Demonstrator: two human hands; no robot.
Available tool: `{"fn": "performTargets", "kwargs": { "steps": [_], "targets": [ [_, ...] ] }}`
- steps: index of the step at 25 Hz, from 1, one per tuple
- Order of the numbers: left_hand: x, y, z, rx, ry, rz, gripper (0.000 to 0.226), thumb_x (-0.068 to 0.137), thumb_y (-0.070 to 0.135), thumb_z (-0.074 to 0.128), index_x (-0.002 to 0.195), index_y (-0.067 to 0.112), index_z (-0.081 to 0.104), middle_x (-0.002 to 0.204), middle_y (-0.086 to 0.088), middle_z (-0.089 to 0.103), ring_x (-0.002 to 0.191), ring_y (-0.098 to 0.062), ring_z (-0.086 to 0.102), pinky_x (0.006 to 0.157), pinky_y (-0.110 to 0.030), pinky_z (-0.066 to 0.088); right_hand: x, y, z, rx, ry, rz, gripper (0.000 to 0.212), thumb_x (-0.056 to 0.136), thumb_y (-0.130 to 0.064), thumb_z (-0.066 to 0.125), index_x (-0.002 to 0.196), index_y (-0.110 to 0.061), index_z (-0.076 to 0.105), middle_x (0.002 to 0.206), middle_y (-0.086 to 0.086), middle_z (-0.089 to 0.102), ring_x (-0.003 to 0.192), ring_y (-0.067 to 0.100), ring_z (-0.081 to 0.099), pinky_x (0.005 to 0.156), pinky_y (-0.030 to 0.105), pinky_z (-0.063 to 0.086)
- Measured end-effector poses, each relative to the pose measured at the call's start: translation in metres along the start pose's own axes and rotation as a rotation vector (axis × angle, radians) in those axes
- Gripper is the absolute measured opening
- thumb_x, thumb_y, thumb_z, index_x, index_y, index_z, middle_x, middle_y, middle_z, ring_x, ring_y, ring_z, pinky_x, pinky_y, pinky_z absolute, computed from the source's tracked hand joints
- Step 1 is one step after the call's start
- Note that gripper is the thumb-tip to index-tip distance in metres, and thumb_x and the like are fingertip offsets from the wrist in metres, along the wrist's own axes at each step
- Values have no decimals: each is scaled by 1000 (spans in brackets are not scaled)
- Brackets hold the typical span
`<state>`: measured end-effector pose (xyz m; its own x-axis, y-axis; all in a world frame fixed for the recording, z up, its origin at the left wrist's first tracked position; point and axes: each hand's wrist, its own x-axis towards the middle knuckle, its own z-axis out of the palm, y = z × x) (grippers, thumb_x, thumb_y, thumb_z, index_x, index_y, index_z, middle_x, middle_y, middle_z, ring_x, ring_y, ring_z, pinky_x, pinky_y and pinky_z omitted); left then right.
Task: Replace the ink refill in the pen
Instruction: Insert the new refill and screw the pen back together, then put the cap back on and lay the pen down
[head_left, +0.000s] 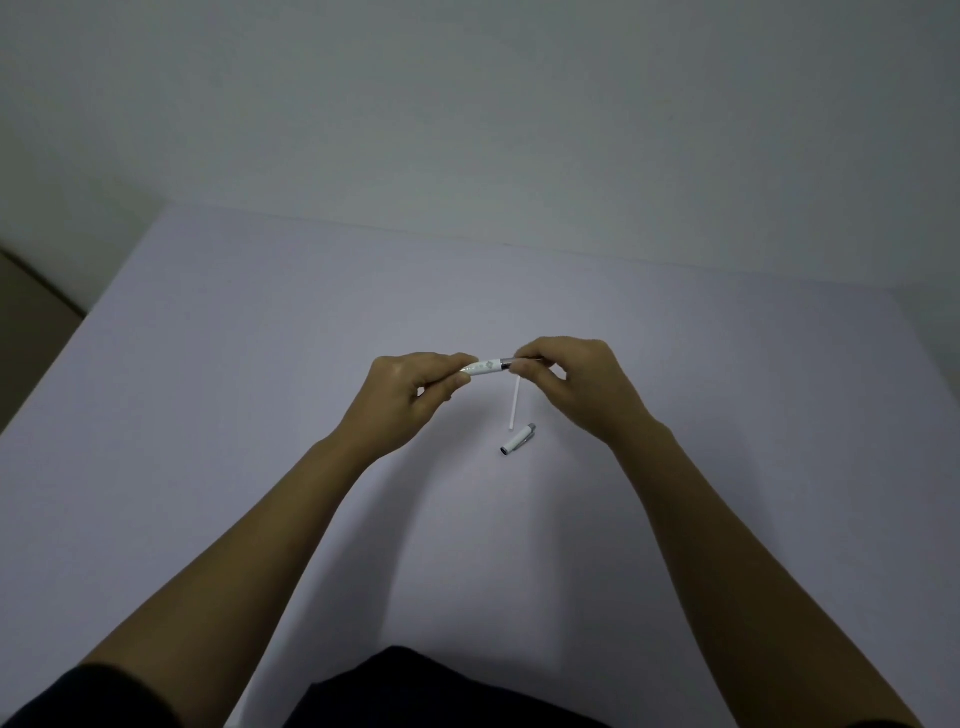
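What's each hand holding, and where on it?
Left hand pinches the white pen barrel at its left end; right hand grips its dark right end.

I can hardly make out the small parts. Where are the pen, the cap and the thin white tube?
pen (485, 366), head view, white barrel between the hands
cap (518, 439), head view, its middle
tube (515, 405), head view, mid-length

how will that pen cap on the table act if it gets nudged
The pen cap is a small round tube lying on its side on the table, so it would probably roll. Its clip may stop it after a partial turn. It looks light and would likely skid easily.
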<state>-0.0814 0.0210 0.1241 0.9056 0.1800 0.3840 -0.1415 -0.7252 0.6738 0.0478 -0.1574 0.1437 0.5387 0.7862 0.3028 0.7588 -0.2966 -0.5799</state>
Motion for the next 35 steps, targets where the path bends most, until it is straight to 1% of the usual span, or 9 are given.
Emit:
{"fn": "performTargets", "kwargs": {
  "steps": [8,11,13,15,17,20,27,31,35],
  "targets": [
    [1,-1,1,25,-2,5,21,89,18,59,108,16,68,69,-5,70,62,-14,59,62,-11,40,6,3,4,26,-22,17,13,89,-18,58,88,-11,70,79,2,70,71,16,60,67,30,48],
    [-1,-4,2,30,7,-19,22,88,16,60,108,15,68,66,-6,68,62,-15,57,61,-6,37,6,12,10,120,-41,55,20,90,-24,54,99,-14,69,86,-7,68,79,3,61,74,19,50],
    [-2,-8,1,23,31,-57,22,88,15,60,108,12,68,67,-8,69,65,-14,57,61,-2,37,4,23,18,332,20,257,30,93,-29,47,114,-17,64,97,-11,66,90,-7,62,80,5,45],
    [-3,-11,-1,29,41,-86,22,88,14,60,108,11,68,71,-8,72,62,-11,60,63,-2,38,-3,39,33,427,162,515,30,96,-27,43,114,-16,63,96,-6,68,92,0,65,75,3,43],
    [-4,-13,-3,35,40,-102,22,88,15,61,108,12,68,75,-7,73,63,-14,64,64,-4,40,-15,59,55,206,210,697,24,93,-21,50,108,-9,64,97,7,70,94,21,67,72,10,42],
    [-2,-14,-6,39,39,-111,22,89,17,60,109,14,68,73,-5,72,63,-13,63,65,-6,40,-32,73,90,19,16,900,30,87,-21,59,109,0,58,105,18,68,102,32,62,86,33,45],
    [-5,-16,-8,68,24,-126,22,89,17,59,109,15,67,73,-4,72,64,-16,65,65,-5,39,-40,76,121,75,39,1139,35,79,-15,67,109,1,59,113,18,66,106,31,61,84,31,46],
    [-8,-18,-2,64,-1,-137,21,89,16,59,109,15,68,70,-4,70,63,-17,63,64,-1,38,-26,75,102,591,307,1228,24,77,-11,70,100,-6,66,103,16,68,94,26,65,92,32,51],
    [-12,-21,3,58,-28,-163,21,89,17,59,108,14,68,71,-5,71,63,-19,64,64,-7,39,-10,61,65,1066,483,1039,7,82,-3,67,84,-6,60,79,9,67,64,7,70,62,14,55]
  ]
}}
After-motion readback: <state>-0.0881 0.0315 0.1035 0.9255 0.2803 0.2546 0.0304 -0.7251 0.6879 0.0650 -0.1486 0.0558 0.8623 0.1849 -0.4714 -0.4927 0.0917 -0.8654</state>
